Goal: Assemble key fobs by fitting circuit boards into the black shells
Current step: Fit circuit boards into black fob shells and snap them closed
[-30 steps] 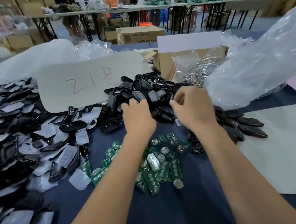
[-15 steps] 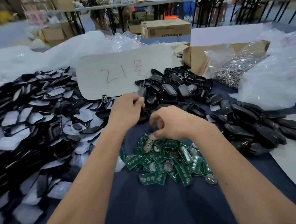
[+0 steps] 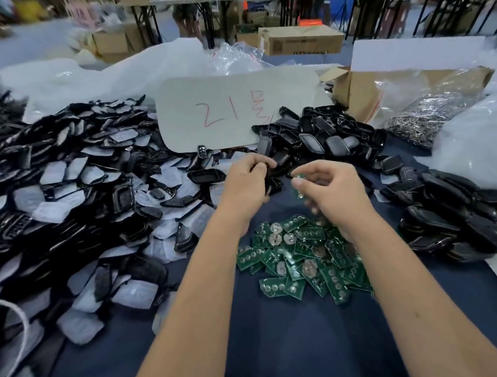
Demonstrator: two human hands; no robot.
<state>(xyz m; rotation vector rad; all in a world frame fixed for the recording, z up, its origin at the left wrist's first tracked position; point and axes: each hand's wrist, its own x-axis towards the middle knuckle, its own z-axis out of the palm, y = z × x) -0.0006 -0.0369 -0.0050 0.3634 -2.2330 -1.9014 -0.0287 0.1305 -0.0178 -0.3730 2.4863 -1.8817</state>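
My left hand point(image 3: 246, 185) grips a black shell point(image 3: 271, 178) just above the blue table cloth. To its right my right hand point(image 3: 332, 190) pinches a small green circuit board point(image 3: 299, 186) between thumb and fingers, a short gap from the shell. Below both hands lies a pile of green circuit boards point(image 3: 301, 257) with round silver cells. A heap of black shells point(image 3: 325, 137) sits behind my hands.
Black parts mixed with white pads point(image 3: 77, 185) cover the left side. More black pieces point(image 3: 453, 210) lie at the right. A white card with red writing point(image 3: 234, 112), a cardboard box point(image 3: 362, 90) and a bag of metal rings point(image 3: 426, 117) stand behind.
My right hand has lifted off the board pile with one green board and moved up toward my left hand, which still holds the shell. The view has shifted left.
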